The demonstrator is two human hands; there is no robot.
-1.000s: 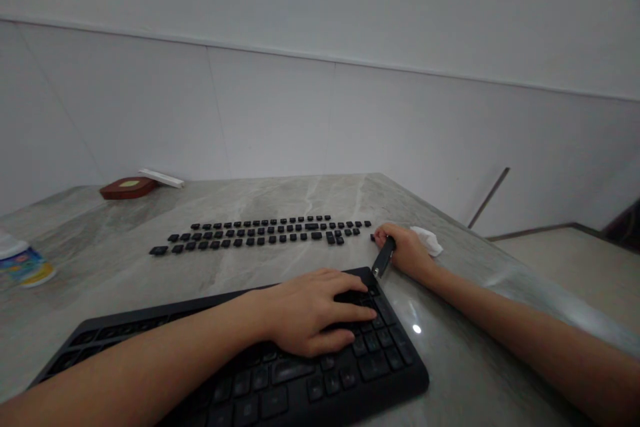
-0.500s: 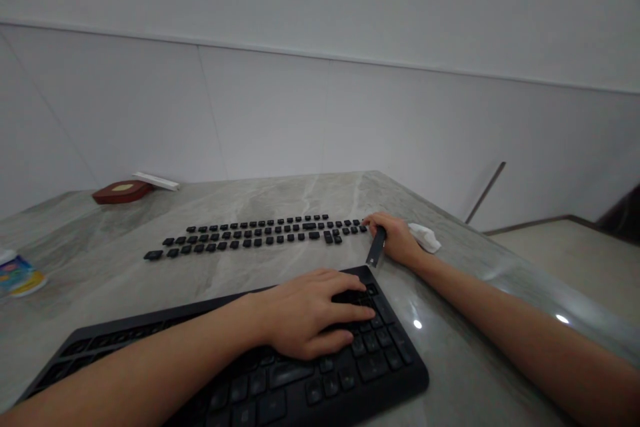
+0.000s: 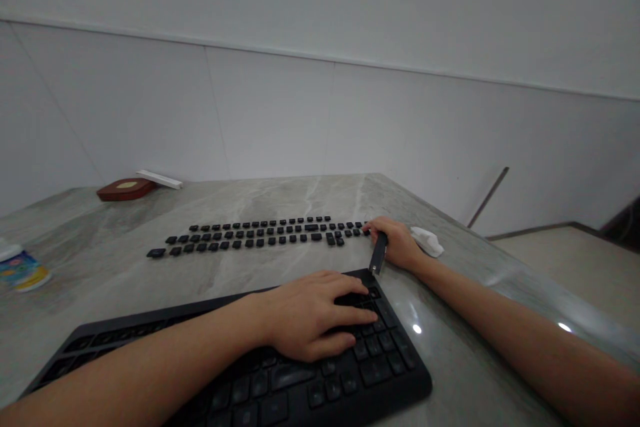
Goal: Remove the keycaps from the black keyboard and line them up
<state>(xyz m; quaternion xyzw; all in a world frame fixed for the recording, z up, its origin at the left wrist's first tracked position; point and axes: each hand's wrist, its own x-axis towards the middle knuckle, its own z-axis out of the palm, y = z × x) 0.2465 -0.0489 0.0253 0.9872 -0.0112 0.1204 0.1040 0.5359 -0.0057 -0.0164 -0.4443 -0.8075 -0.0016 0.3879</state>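
A black keyboard (image 3: 400, 390) lies in front of me, and parts of its upper rows have no keycaps on them. Across its right part rests my left hand (image 3: 315, 317), palm down with the fingers spread. Just past the keyboard's far right corner, my right hand (image 3: 395, 241) is closed around a flat black tool (image 3: 379, 253) with a shiny metal end pointing down towards that corner. Its fingertips are at the right end of the rows of loose black keycaps (image 3: 270, 232), which stand apart from the keyboard. Whether those fingertips pinch a keycap I cannot make out.
Crumpled white tissue (image 3: 427, 241) lies right of my right hand. A dark red box (image 3: 126, 189) and a white bar (image 3: 160, 179) are at the back left, by the wall. On the left edge stands a white tub with a colourful label (image 3: 23, 270). The marble-patterned table (image 3: 280, 197) ends at the right.
The flat black tool has turned slightly in my right hand, and its metal end now shows more. My left hand stays on the keyboard. The whole view has shifted a little.
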